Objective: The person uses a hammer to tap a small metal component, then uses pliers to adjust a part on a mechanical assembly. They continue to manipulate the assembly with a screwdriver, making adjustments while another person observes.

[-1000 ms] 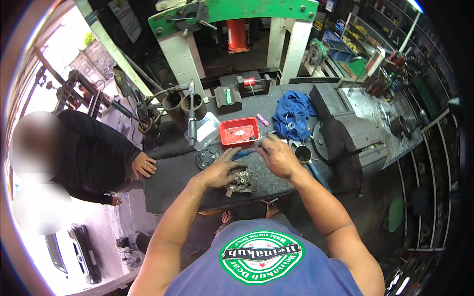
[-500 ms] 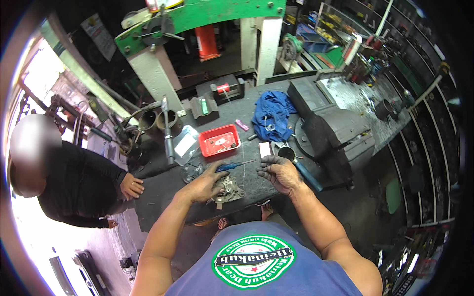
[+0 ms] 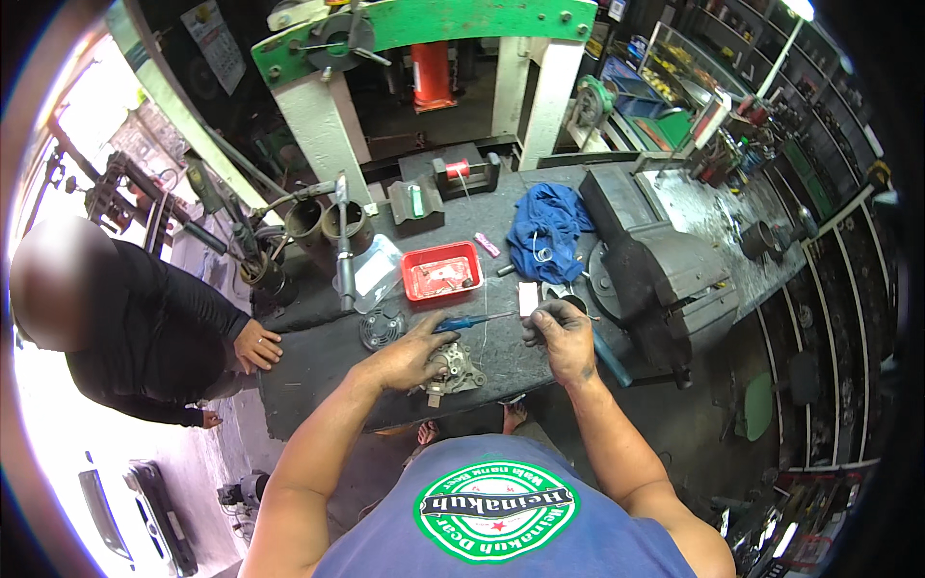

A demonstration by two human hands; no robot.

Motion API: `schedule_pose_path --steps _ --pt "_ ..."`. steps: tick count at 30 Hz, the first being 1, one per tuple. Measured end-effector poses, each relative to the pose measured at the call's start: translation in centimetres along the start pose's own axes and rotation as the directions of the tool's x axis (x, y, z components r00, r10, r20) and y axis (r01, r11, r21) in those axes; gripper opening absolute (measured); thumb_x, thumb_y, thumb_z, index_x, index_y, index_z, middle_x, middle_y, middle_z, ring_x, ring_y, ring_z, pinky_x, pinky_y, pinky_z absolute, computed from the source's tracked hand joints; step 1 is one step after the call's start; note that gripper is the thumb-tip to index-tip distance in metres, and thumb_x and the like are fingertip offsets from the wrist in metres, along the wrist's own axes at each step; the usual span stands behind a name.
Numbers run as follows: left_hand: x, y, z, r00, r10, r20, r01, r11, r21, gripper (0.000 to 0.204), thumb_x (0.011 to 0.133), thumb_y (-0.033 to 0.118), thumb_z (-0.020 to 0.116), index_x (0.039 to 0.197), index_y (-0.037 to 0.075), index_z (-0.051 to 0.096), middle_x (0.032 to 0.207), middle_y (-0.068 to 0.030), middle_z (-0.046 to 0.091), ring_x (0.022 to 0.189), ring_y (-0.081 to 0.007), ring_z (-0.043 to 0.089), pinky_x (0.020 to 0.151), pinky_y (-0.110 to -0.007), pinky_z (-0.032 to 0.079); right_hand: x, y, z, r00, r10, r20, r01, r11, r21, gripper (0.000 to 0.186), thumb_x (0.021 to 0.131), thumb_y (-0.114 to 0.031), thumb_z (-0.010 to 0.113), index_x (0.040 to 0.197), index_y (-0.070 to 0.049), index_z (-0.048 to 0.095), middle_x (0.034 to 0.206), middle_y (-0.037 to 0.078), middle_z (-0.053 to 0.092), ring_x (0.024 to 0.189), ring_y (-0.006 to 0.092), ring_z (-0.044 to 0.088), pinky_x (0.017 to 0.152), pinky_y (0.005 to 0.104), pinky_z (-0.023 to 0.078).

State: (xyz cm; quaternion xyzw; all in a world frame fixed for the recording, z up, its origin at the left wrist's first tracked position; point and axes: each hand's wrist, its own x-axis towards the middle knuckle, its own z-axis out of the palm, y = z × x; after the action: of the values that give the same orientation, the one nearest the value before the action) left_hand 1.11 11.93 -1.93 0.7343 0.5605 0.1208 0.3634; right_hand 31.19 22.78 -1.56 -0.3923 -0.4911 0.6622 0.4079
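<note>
Item: small metal motor housing (image 3: 451, 369), on the dark surface (image 3: 318, 356), directly under my left hand (image 3: 409, 352).

Left fingers: grasping a blue-handled screwdriver (image 3: 469, 322), its shaft reaching toward my right hand (image 3: 562, 334).

Right fingers: pinched together on something too small for me to identify.

Beyond the fingers: red tray (image 3: 442, 273); blue rag (image 3: 549, 226); black vise (image 3: 655, 275) to the right.

Risks, as I judge them: the housing sits near the surface's front edge, so a push could tip it off; a slipping screwdriver tip could jab my right fingers; the pinched piece could drop unseen.
</note>
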Motion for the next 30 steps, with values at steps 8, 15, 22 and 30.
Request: schedule_pose_path --steps 8,15,22,30 --pt "0.0 -0.5 0.2 0.999 0.031 -0.015 -0.031 0.999 -0.009 0.068 0.098 0.015 0.077 0.160 -0.001 0.054 0.176 -0.0268 0.028 0.163 -0.0442 0.034 0.135 -0.048 0.034 0.4 -0.3 1.9 0.994 -0.104 -0.045 0.099 0.990 -0.096 0.018 0.104 -0.003 0.073 0.118 0.009 0.074 0.100 0.011 0.077 0.086 0.0187 0.077 0.080 0.0324 0.066" --pt "0.0 -0.3 0.1 0.999 0.028 -0.020 -0.028 1.000 0.010 0.070 0.097 0.014 0.078 0.160 -0.001 0.054 0.177 -0.0253 0.026 0.163 -0.0435 0.035 0.134 -0.048 0.035 0.9 0.2 1.8 0.999 -0.052 -0.007 0.053 0.998 0.044 0.017 0.104 -0.002 0.073 0.119 0.007 0.075 0.102 0.012 0.077 0.089 0.0207 0.078 0.085 0.0359 0.067" --pt "0.1 -0.7 0.3 0.998 0.050 -0.030 -0.051 0.999 -0.015 0.072 0.095 0.016 0.080 0.161 0.000 0.054 0.178 -0.0271 0.025 0.164 -0.0448 0.032 0.135 -0.049 0.033 1.5 1.1 1.9 0.999 0.048 0.021 -0.052 0.964 0.263 0.017 0.104 -0.002 0.075 0.119 0.006 0.075 0.104 0.012 0.077 0.091 0.0231 0.078 0.088 0.0386 0.067" --pt "0.1 -1.2 0.6 1.000 0.000 -0.017 0.000 1.000 0.028 0.077 0.095 0.020 0.081 0.164 0.002 0.051 0.179 -0.0285 0.023 0.166 -0.0437 0.029 0.136 -0.048 0.031 2.0 2.4 2.3 0.999 0.006 0.050 -0.021 0.951 0.309 0.015 0.105 -0.003 0.074 0.118 0.005 0.073 0.108 0.012 0.077 0.094 0.0234 0.079 0.090 0.0404 0.069"
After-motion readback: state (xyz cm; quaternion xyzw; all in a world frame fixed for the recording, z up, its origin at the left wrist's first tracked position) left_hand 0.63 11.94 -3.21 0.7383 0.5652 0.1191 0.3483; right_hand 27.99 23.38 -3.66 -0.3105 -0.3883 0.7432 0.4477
